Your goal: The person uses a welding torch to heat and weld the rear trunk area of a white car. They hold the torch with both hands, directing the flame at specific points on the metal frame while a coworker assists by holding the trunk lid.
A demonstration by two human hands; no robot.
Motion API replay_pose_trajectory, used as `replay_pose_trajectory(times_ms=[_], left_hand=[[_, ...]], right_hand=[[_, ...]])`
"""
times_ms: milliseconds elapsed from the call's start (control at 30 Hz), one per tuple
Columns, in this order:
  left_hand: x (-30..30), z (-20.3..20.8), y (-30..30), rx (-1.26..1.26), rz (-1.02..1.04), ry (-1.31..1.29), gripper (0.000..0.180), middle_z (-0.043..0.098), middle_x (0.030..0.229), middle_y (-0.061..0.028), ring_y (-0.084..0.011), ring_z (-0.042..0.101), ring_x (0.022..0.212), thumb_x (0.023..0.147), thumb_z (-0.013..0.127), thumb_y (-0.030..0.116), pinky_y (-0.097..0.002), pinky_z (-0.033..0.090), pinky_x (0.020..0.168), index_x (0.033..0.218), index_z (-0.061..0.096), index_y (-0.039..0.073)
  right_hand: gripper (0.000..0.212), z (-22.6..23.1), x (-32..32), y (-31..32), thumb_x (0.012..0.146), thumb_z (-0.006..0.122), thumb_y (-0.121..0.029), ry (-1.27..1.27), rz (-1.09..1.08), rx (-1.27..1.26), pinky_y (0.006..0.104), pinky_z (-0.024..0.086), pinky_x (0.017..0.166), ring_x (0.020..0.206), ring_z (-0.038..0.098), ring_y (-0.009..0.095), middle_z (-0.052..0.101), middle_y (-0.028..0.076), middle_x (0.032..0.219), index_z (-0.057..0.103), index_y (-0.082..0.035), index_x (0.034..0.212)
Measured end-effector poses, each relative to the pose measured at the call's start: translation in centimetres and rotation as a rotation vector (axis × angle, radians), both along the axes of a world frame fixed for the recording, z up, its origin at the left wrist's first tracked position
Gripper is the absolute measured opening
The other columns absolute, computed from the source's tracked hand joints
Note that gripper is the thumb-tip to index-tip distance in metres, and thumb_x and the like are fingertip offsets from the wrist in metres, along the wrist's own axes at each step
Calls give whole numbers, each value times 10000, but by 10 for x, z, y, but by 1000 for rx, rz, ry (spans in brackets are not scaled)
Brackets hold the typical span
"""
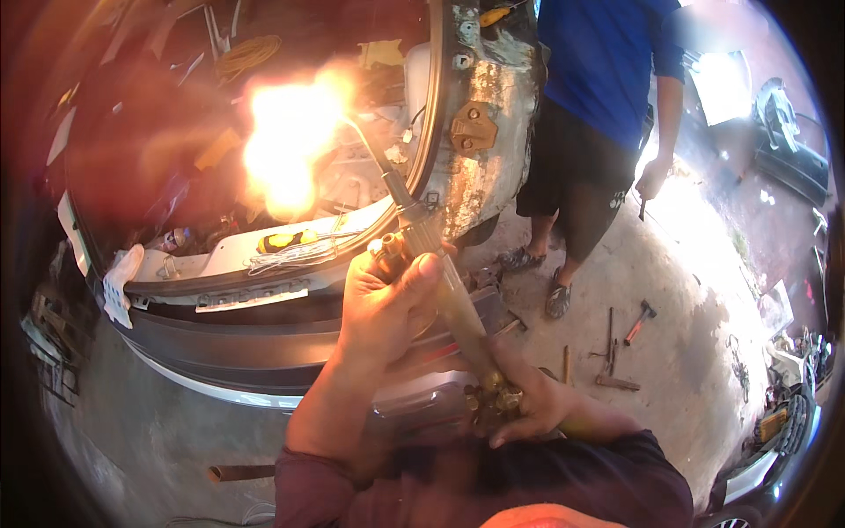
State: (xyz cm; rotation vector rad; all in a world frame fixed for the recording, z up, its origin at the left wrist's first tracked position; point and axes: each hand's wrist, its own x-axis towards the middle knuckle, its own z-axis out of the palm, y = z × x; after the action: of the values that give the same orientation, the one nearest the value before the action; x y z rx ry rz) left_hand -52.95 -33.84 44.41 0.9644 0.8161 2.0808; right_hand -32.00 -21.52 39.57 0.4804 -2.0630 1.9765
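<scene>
A brass gas torch point(464, 319) runs slantwise between my hands, its thin bent tip pointing up and left. From that tip burns a large bright yellow-white flame point(286, 145), hiding part of the car body behind it. My left hand point(387, 304) is closed round the front of the torch, beside a brass valve knob, with the thumb on top. At the rear end my right hand point(539, 396) wraps the handle by the brass valves. Past the flame lies the opened rear of a car point(458, 189), with scraped, partly bare metal at its right pillar.
A person in a blue shirt point(594, 70) stands just right of the car, holding a small dark item. Hammers point(641, 322) and rods lie on the concrete floor. On the car's sill are a yellow-black tool point(286, 240) and a white glove point(121, 286). A car bumper point(255, 352) spans below.
</scene>
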Motion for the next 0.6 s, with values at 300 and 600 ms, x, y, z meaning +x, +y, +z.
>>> replay_pose_trajectory(times_ms=[300, 600], left_hand=[[-19, 25, -25, -261, 669, 953, 558, 685, 889, -69, -178, 672, 822, 842, 857, 208, -315, 540, 764, 1340, 635, 89], [-126, 14, -94, -848, 901, 1624, 669, 617, 1019, -136, -367, 600, 1051, 673, 921, 239, -471, 493, 913, 1286, 689, 103]], right_hand=[[212, 9, 5, 30, 864, 813, -116, 92, -243, 507, 433, 551, 904, 1072, 689, 341, 651, 231, 1224, 646, -68, 985], [197, 75, 34, 75, 850, 813, -96, 140, -473, 899, 405, 579, 805, 1001, 715, 332, 658, 196, 1202, 622, -67, 886]])
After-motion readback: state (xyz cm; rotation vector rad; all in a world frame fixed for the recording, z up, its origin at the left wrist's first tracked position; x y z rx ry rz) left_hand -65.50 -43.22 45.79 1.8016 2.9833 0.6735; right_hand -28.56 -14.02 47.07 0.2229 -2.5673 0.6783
